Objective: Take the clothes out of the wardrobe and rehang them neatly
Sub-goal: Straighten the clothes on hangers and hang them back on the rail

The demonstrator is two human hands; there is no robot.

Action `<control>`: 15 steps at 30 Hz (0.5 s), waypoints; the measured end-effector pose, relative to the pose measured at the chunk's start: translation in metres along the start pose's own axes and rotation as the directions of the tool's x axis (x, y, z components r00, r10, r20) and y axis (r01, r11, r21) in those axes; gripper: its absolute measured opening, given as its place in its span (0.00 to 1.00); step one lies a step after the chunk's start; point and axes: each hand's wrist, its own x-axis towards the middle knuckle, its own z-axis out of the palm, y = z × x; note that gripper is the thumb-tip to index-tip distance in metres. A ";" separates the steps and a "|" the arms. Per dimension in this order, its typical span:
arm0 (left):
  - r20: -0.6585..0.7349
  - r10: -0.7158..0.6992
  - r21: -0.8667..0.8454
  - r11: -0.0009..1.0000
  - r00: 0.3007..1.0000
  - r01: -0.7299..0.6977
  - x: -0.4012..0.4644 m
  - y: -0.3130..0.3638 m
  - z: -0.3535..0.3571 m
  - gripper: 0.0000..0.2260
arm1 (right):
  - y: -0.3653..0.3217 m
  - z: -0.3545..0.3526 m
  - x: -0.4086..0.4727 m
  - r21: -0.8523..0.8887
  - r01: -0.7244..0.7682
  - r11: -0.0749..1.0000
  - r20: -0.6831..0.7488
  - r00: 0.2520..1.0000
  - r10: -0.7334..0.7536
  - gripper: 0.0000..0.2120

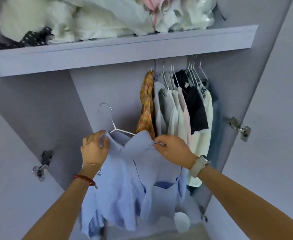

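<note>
Below the wardrobe shelf [124, 49], left of the hung clothes [182, 108], both hands hold a light blue shirt [124, 179] on a white hanger [115, 129]. The left hand [94, 149] grips one shoulder; the right hand [174, 148] pinches the other end. The hanger lies crosswise, its hook [105, 106] nearer the left hand; the rail, probably behind the shelf edge, sits above.

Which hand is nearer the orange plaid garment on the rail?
Right. The right hand grips the blue shirt just below the plaid garment's lower end; the left hand grips the shirt's other shoulder, farther left.
</note>
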 end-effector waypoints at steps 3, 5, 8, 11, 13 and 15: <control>-0.082 0.082 -0.050 0.995 0.993 -0.087 0.015 0.002 -0.011 0.23 | -0.019 0.012 0.028 0.067 -0.061 0.996 -0.076 0.995 0.066 0.05; -0.139 0.107 -0.080 0.990 0.984 -0.119 0.025 0.006 -0.018 0.24 | -0.030 0.019 0.046 0.185 -0.110 0.977 -0.094 0.987 0.129 0.05; -0.232 0.157 -0.063 0.982 0.960 -0.176 0.041 0.013 -0.026 0.23 | -0.041 0.026 0.074 0.312 -0.162 0.936 -0.160 0.962 0.220 0.06; -0.287 0.289 0.082 0.957 0.914 -0.277 0.063 0.023 -0.031 0.22 | -0.040 0.024 0.101 0.369 -0.198 0.908 -0.293 0.902 0.316 0.07; -0.296 0.417 0.213 0.906 0.859 -0.367 0.080 0.036 -0.032 0.22 | -0.033 0.019 0.116 0.390 -0.215 0.895 -0.379 0.849 0.369 0.07; -0.299 0.529 0.323 0.839 0.794 -0.437 0.098 0.052 -0.032 0.24 | -0.024 0.015 0.129 0.397 -0.229 0.889 -0.440 0.802 0.403 0.07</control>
